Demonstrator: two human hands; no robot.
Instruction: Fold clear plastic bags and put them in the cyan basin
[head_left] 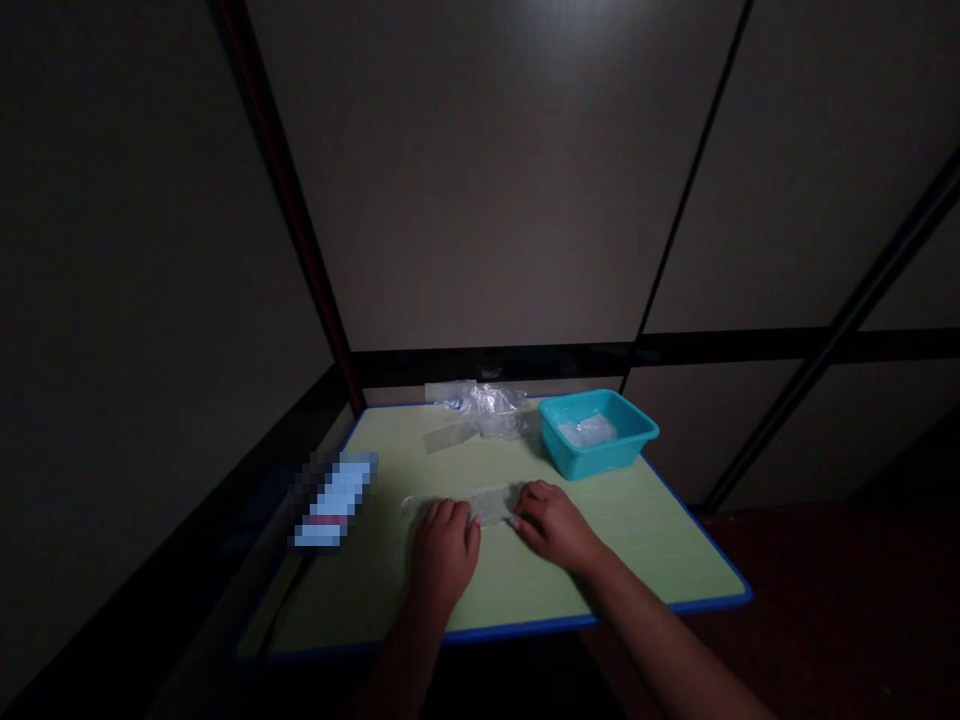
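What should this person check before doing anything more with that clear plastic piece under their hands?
1. Both hands on the clear bag: ok; left hand and right hand rest at its ends.
2. Bag flat on the table: ok, as far as the dim light shows.
3. Grip closed on the bag: cannot tell.
4. Tub apart from the hands: ok.
5. Plastic heap apart from the bag: ok.

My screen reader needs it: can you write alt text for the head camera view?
Both hands, left hand and right hand, press a clear plastic bag flat on a green table; a teal tub and crumpled plastic sit behind.
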